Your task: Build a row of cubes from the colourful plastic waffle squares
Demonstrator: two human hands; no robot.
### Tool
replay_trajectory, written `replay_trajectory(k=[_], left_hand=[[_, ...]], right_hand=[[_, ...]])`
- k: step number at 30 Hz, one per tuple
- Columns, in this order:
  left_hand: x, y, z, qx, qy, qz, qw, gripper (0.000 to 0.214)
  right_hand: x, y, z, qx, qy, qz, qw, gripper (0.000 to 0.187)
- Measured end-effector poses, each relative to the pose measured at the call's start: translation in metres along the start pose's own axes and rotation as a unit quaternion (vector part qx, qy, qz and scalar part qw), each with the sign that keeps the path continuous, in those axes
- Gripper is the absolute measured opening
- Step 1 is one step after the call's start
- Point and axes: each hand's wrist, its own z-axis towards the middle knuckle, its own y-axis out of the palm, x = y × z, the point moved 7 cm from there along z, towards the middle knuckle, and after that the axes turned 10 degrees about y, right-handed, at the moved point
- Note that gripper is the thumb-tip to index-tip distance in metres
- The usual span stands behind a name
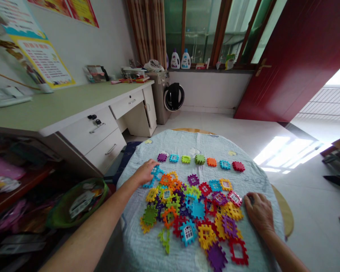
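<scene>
Nearest, a pile of colourful tiles [192,211] covers the clothed counter [243,173]; left hand [144,172] fingers curl over a teal tile [156,172], grip unclear; right hand [259,211] rests flat, empty.

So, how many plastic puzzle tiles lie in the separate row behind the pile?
7. They form one line on the quilted pale blue tablecloth, from left to right: purple tile, blue tile, lime tile, green tile, orange tile, second blue tile, red tile. None seems hidden.

One head-worn view looks forward and down, close over a cloth-covered round table [252,175].
</scene>
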Motion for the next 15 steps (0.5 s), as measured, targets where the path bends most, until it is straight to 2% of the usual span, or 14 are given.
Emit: replay_trajectory(k=[4,7,11,15], left_hand=[[0.014,0.022,0.009,-0.078,0.048,0.039,0.995,0.063],[0.024,0.031,0.016,-0.115,0.072,0.063,0.989,0.059],[0.028,0.026,0.022,-0.120,0.070,0.096,0.986,0.055],[0.018,0.016,0.020,-0.091,0.031,0.095,0.991,0.054]], right_hand=[[0.000,0.000,-0.001,-0.001,0.004,-0.002,1.000,0.033],[0.001,0.001,0.000,-0.003,0.007,-0.006,1.000,0.033],[0.001,0.001,0.000,-0.002,0.008,-0.014,1.000,0.034],[0.001,0.002,-0.001,0.000,0.010,-0.017,1.000,0.034]])
